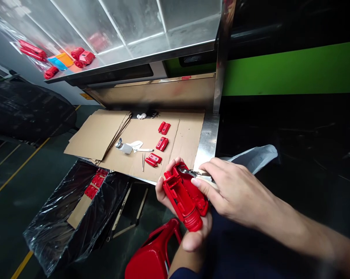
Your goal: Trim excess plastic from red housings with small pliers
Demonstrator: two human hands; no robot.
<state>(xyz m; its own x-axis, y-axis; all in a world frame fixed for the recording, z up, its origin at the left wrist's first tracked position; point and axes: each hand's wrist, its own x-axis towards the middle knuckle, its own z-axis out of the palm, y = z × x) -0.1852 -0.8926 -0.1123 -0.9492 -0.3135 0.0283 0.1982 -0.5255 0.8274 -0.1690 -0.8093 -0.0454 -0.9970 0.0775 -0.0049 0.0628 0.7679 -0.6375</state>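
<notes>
A red plastic housing (182, 197), hollow side up, rests in my left hand (194, 236), whose fingers wrap round it from below and behind. My right hand (231, 190) is closed on a pair of pliers (205, 176) with pale handles. Their metal jaws reach to the upper edge of the housing; whether they bite on it I cannot tell. Beyond my hands, three similar red parts lie in a row on the cardboard: a near one (153, 159), a middle one (162, 143) and a far one (164, 128).
Stacked cardboard sheets (101, 130) lie left on the bench, near a small bottle (124, 147) and tweezers (143, 162). A plastic-lined box (61, 228) holds red parts at lower left. A red stool (147, 255) stands below. More red parts (86, 57) sit on the metal shelf.
</notes>
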